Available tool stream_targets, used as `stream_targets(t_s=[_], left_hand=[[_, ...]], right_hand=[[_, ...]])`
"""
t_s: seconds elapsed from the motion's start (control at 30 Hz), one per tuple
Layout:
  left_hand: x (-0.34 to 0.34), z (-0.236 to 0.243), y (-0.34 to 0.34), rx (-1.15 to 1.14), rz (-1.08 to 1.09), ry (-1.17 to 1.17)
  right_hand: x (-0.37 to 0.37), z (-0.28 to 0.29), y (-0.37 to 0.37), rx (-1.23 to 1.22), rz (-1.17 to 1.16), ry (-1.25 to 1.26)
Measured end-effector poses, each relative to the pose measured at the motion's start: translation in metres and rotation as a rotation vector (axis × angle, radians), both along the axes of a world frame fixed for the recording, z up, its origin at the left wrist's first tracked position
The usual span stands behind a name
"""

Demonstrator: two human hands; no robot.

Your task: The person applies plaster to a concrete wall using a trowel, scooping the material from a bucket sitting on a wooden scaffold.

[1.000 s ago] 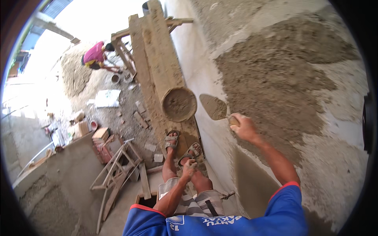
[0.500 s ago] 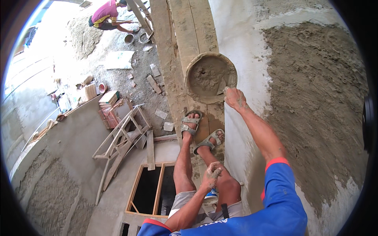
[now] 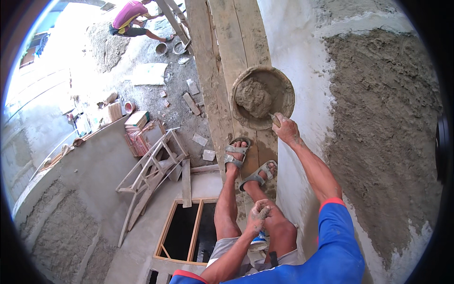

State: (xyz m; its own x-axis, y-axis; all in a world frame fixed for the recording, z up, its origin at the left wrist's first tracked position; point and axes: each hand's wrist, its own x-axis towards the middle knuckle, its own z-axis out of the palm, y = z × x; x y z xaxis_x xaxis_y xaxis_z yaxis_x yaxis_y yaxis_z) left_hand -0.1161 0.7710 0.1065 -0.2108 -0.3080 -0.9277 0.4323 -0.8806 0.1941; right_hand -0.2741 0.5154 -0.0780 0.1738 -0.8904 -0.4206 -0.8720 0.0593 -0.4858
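Note:
A round bucket (image 3: 288, 102) of wet grey mortar (image 3: 253, 97) stands on the wooden planks beyond my feet. My right hand (image 3: 287, 130), smeared with mortar, is closed around the handle of a trowel (image 3: 276, 121) at the bucket's near right rim. The trowel's blade is hidden; mortar is heaped up inside the bucket. My left hand (image 3: 258, 215) hangs over my knee, holding nothing, with its mortar-stained fingers loosely bent and partly apart. Below it, a blue and white container (image 3: 258, 241) shows between my thighs.
Planks (image 3: 231, 42) run ahead under my sandalled feet. At right stands a wall with rough mortar (image 3: 383, 113). Lower left are a wood-framed opening (image 3: 198, 227) and a wooden trestle (image 3: 151, 175). Far below, a person (image 3: 130, 19) bends near buckets (image 3: 161, 48).
The mortar in the bucket has been heaped toward its left side, and the trowel blade has gone out of sight. My right hand has moved slightly nearer. The far person has shifted posture.

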Motion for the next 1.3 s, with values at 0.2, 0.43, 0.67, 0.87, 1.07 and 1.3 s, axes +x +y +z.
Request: stream_targets(t_s=[0.2, 0.43, 0.67, 0.87, 1.07, 1.3], left_hand=[[0.002, 0.000, -0.001, -0.031, -0.017, -0.002], [-0.007, -0.011, 0.026, -0.062, -0.055, -0.034], [-0.014, -0.003, 0.004, -0.113, -0.132, -0.066], [0.003, -0.031, 0.014, -0.223, -0.256, -0.137], [0.014, 0.031, -0.023, -0.299, -0.325, -0.109], [0.038, 0.017, -0.043, -0.408, -0.259, 0.061]], right_hand=[[-0.009, 0.019, 0.008, 0.025, 0.031, 0.045], [-0.040, 0.066, 0.024, -0.152, -0.007, -0.066], [-0.044, 0.092, 0.004, -0.041, 0.022, 0.021], [-0.042, 0.141, 0.021, -0.120, -0.088, -0.066], [-0.066, 0.406, 0.007, -0.118, -0.074, -0.144], [-0.107, 0.687, 0.010, -0.093, -0.003, -0.124]])
